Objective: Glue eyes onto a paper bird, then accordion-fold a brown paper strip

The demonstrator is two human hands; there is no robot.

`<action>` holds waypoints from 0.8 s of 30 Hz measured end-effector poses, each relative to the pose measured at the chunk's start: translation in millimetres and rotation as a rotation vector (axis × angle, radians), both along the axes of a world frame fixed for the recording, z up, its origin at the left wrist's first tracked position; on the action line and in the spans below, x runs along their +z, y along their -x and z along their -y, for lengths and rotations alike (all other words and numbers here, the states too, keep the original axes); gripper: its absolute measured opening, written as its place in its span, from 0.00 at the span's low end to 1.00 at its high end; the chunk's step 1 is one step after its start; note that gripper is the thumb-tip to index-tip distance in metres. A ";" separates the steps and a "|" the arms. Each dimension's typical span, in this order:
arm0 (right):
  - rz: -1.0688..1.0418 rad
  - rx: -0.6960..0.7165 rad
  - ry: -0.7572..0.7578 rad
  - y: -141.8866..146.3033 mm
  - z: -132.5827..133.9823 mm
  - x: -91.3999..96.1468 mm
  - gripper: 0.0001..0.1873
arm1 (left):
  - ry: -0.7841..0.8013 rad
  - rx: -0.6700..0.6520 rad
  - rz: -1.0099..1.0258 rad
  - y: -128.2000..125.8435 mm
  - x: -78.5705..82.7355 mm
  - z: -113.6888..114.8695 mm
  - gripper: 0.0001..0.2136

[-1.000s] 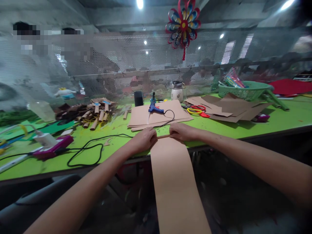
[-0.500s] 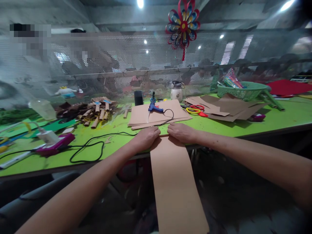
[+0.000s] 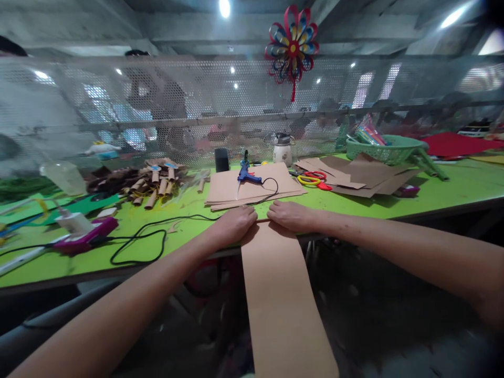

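No readable text, no legible labels, numbers or signs

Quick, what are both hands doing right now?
Left hand: closed, holding the paper by its far end.
Right hand: closed, holding the same end.

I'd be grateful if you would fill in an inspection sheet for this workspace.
Surface: green tabletop, crowded toward its far side.
Job's things: brown paper strip, hanging over the near edge.
Clutter: blue glue gun on a paper stack; scissors; green basket.
Hands: left hand and right hand curled over the strip's far end.
Cables: black cord looped at left, near a purple power strip.
Surroundings: perforated screen behind; flower ornament high up.
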State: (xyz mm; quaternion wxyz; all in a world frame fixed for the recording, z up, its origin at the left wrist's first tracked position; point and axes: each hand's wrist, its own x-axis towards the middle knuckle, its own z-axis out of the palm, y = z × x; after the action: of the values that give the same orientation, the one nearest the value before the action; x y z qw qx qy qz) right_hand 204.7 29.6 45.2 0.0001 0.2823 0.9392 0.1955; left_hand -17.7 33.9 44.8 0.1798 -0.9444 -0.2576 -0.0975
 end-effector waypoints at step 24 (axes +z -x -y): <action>-0.053 -0.240 -0.039 4.2 23.5 -1.8 0.09 | 0.148 -0.015 -0.030 21.6 11.3 13.1 0.11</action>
State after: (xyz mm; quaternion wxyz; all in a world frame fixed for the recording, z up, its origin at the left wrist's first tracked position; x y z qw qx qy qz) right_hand 200.5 6.0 43.4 -0.0067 0.3977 0.8943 0.2049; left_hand -39.3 20.8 56.0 0.1125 -0.9584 -0.2541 -0.0653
